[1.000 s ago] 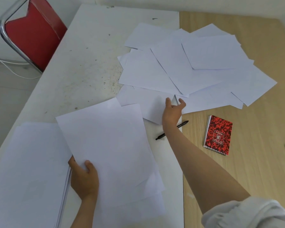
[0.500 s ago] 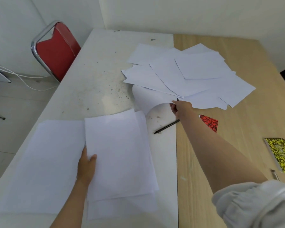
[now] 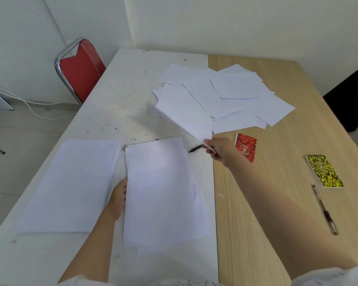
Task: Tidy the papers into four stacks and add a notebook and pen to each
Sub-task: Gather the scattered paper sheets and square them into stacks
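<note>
Red chair [image 3: 81, 69]: standing at upper left, beside the white table [image 3: 116, 112].
Left stack [image 3: 70, 186]: lying at lower left.
Left hand [image 3: 118, 200]: gripping the middle stack [image 3: 161, 190] by its left edge.
Right hand [image 3: 219, 150]: pinching a lifted sheet [image 3: 184, 114] by its corner, over a black pen [image 3: 194, 149].
Loose papers [image 3: 236, 96]: spreading across upper centre.
Red notebook [image 3: 245, 147]: lying right of that hand.
Yellow notebook [image 3: 324, 171], second pen [image 3: 324, 210]: lying at far right.
</note>
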